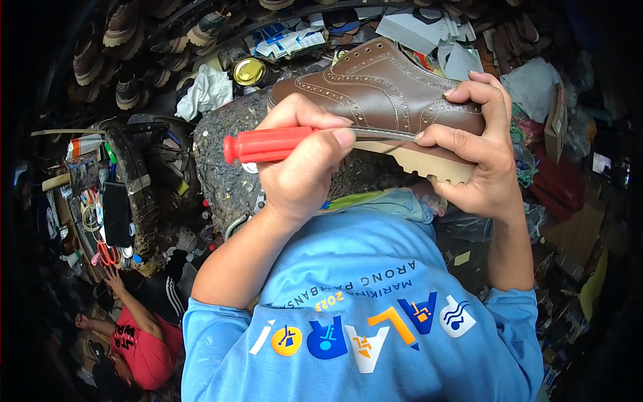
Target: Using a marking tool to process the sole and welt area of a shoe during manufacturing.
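The left hand (298, 167) is gripping a red-handled tool (268, 143), its shaft pointing toward the right hand (487, 151), which is clasping one end of a brown shoe (375, 87). The shoe is stretching across just beyond the left hand.

The head view comes from the left of two wide fisheye cameras worn side by side on the person's head. It faces steeply down over the wearer's light-blue printed fabric T-shirt (335, 244), which lies close below the lens. The bare left hand (298, 177), the bare right hand (492, 157) and a brown perforated leather shoe (385, 97) sit near, around the upper middle. Farther off, a co-worker in a red fabric shirt (144, 355) shows at lower left. Edges bend toward the dark rim, where depth is hard to judge.
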Available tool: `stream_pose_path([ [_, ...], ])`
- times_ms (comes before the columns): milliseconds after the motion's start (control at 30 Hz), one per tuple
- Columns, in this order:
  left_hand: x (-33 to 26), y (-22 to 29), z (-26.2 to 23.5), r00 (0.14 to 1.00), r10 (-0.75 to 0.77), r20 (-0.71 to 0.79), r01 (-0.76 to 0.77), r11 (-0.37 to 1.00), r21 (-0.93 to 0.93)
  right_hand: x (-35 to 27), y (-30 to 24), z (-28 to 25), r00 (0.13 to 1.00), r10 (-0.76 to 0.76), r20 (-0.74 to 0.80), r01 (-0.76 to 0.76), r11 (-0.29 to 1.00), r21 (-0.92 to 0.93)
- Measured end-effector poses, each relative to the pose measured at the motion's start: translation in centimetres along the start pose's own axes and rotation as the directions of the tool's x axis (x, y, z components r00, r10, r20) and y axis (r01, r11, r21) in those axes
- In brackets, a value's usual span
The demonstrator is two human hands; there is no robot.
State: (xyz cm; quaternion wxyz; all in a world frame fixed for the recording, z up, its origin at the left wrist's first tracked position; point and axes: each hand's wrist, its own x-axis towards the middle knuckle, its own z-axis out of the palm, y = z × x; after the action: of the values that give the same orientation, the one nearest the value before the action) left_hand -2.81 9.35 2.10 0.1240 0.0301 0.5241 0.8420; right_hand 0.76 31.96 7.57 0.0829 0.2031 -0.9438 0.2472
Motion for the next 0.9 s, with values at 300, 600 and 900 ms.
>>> stream_pose_path([
  [300,0.8,-0.6,-0.3,0.999,0.031,0.043,-0.021,0.975,-0.221,0.2,0.7,-0.4,0.999,0.002,0.048,-0.002,1.000,-0.007],
  [600,0.5,-1.3,-0.3,0.998,0.056,0.002,-0.054,0.970,-0.235,0.7,0.5,-0.4,0.996,-0.012,0.091,0.013,1.000,-0.013],
  [900,-0.1,-0.8,-2.1,1.000,-0.020,0.012,0.023,0.901,-0.432,1.8,0.5,-0.8,0.992,-0.051,0.119,0.051,0.999,0.001],
])
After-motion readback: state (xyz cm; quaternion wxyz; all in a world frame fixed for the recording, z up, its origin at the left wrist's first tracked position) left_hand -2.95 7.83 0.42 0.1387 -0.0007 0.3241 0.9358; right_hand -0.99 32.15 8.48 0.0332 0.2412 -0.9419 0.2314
